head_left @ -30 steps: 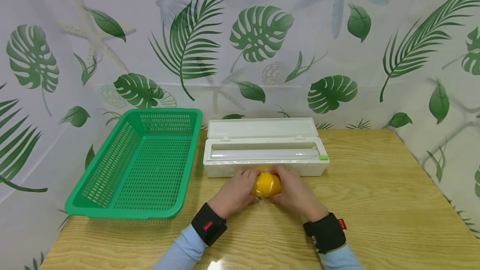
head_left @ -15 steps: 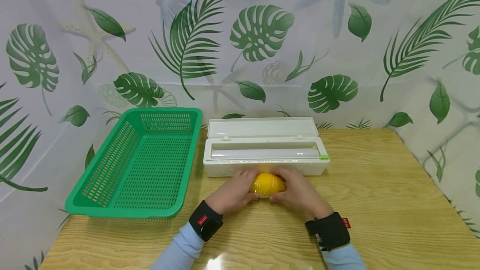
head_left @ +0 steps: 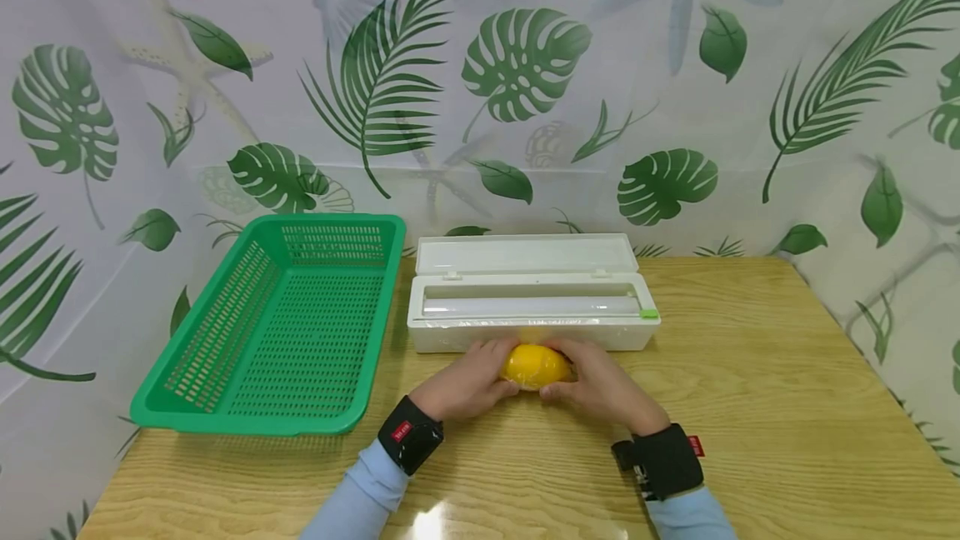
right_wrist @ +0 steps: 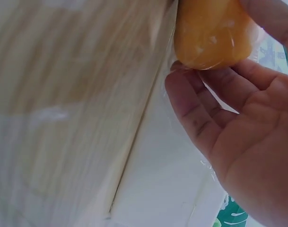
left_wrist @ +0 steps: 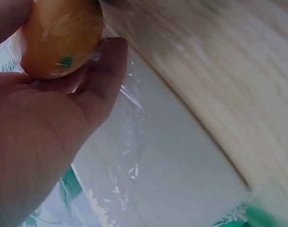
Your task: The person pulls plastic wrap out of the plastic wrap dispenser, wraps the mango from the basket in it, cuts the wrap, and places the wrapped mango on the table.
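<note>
A smooth, oval yellow fruit [head_left: 536,367] is held between my two hands, with shiny cling film [left_wrist: 117,194] around it. My left hand [head_left: 467,382] grips its left end, the thumb on the near side and the fingers beyond. My right hand [head_left: 603,386] grips the right end in the same way. In the left wrist view a small green spot shows on the fruit's end. Just behind the hands stands a white cling film dispenser [head_left: 450,340], its lid [head_left: 525,254] raised and a film roll [head_left: 532,307] inside. Film spreads over the dispenser's front.
To the left, a green plastic basket [head_left: 365,357] with slotted sides rests on the wooden table [head_left: 757,407]. A leaf-printed cloth [head_left: 570,173] hangs behind the table. A small green piece [head_left: 648,314] sits at the dispenser's right end.
The fruit has turned slightly and shows more of its length. My hands have spread slightly apart, still gripping its ends. The dispenser and basket have stayed put.
</note>
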A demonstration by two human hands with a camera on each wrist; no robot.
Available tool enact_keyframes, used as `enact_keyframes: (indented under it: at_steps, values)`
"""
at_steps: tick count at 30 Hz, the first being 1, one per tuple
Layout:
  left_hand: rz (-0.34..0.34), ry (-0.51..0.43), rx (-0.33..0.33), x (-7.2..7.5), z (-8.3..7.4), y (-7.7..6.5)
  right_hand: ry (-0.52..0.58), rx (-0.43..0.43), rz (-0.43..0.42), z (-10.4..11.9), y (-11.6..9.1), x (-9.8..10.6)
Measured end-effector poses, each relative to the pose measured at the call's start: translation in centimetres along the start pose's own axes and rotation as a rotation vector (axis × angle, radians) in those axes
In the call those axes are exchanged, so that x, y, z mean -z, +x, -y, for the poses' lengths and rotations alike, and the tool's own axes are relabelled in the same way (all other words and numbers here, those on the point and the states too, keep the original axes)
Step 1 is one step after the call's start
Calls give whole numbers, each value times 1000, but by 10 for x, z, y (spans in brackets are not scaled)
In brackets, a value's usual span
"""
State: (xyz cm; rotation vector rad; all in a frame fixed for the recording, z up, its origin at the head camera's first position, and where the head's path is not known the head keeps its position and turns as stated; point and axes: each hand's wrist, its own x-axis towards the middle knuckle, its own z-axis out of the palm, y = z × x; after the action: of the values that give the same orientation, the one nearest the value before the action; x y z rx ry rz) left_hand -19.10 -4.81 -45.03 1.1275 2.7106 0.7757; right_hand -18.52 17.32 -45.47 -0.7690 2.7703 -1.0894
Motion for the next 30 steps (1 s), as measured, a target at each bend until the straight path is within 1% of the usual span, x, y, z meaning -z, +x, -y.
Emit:
enact_keyframes:
  at_steps: [3, 5, 9, 12, 14, 16, 20, 22, 27, 30]
  values:
    - [-13, -45, -22, 1, 3, 0, 35, -17, -5, 0, -1, 1]
    - [-13, -68, -26, 2, 4, 0, 59, -32, -9, 0, -1, 1]
    - [-6, -77, 4, 3, 3, -2, 55, -60, -3, 1, -1, 1]
    - [-7, -82, 35, 2, 3, -2, 28, -74, 3, 2, -1, 1]
    - [-11, -80, 43, 2, 3, -3, -8, -74, 3, 3, -1, 2]
    - [-17, -69, 36, 1, 3, -3, -41, -69, -1, 5, 0, 2]
    - [-38, -43, -11, 1, 1, -2, -83, -63, -8, 8, 0, 3]
    - [-41, -21, -23, 1, -1, -1, -100, -59, -12, 8, 0, 3]
    - [-40, 64, 2, 0, -7, -3, -158, -39, -36, 8, -2, 1]
    - [-46, 98, 18, 0, -9, -4, -184, -25, -53, 10, -2, 1]
